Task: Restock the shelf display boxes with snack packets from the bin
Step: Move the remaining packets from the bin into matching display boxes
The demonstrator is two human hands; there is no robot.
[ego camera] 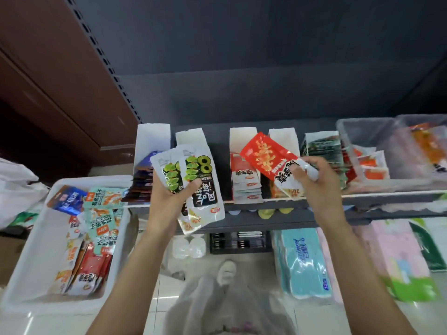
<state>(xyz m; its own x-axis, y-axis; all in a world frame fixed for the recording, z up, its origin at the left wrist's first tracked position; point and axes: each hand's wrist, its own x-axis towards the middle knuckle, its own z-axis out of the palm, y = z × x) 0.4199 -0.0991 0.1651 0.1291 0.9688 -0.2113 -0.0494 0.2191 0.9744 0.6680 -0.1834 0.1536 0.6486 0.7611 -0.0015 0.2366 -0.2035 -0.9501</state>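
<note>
Head view, near field: a white bin [36, 257] sits at lower left, beside the shelf's front edge. It contains loose snack packets: red-and-white packets [90, 269] at its near end, teal-and-orange packets [102, 223] in the middle, and a blue packet [66, 200] at its far end.

Middle field: the left hand [169, 192] grips a fanned stack of white-and-green packets [193, 182], thumb across the front, fingers curled behind. The stack is held in front of the shelf edge, below the second display box. The right hand [312, 180] pinches one red packet [268, 158] by its white lower end; the packet is tilted, its red end pointing up and left, above the gap between the third and fourth display boxes.

Far field: the grey shelf [302, 215] carries a row of white cardboard display boxes. From left: the first box [152, 139] holds dark blue packets; the second box [189, 137] is largely hidden behind the held stack, contents not determinable; the third box [243, 141] holds red-and-white packets stacked front to back; the fourth box [284, 137] holds packets partly hidden by the right hand; a fifth box [321, 146] holds dark green packets. At far right, a clear plastic tub [358, 131] contains orange-and-white packets.

Below the shelf, wrapped tissue packs [302, 262] lie on the lower level.
</note>
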